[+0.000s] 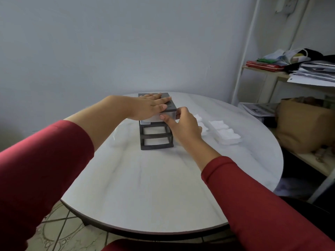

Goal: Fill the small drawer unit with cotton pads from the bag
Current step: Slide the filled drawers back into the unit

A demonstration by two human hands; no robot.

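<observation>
A small dark grey drawer unit [156, 140] stands in the middle of the round white table [163, 187]. Its two lower slots are bare, with no drawers in them. A translucent top drawer [154, 119] sits in the upper slot. My left hand [151, 105] lies flat on the unit's top, fingers spread. My right hand [183, 124] grips the front right corner of the top drawer between thumb and fingers. To the right lie two drawers [225, 134] heaped with white cotton pads. A clear bag [117, 136] lies left of the unit, mostly behind my left arm.
A shelf unit [290, 77] at the right holds stacked papers, folded cloth and a brown paper bag [301, 124]. A white pole rises at its corner. The wall runs behind the table. Tiled floor shows below the table's front left edge.
</observation>
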